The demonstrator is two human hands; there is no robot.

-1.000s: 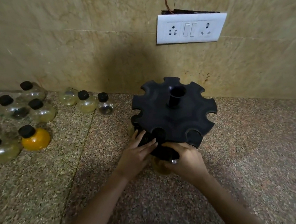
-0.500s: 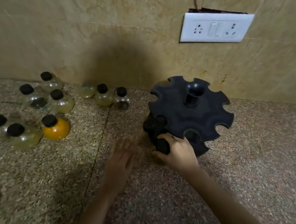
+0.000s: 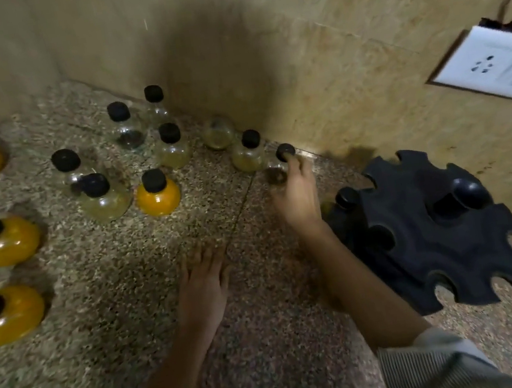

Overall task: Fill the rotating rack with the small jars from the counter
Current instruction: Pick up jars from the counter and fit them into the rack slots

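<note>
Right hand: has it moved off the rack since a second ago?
Yes. The right hand left the rack's near edge and reached left toward the wall, where its fingers curl round the nearest small jar.

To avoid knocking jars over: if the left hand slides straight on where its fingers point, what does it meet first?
Probably the lidless jar; the left hand seems aimed through the gap right of the nearest orange jar. Depth is unclear.

Jars [image 3: 157,192] clustered left on table [image 3: 116,316]; rack [image 3: 441,251] right, one jar [image 3: 346,198] in its left slot; socket plate [image 3: 496,68] on wall [image 3: 325,48] behind.
</note>
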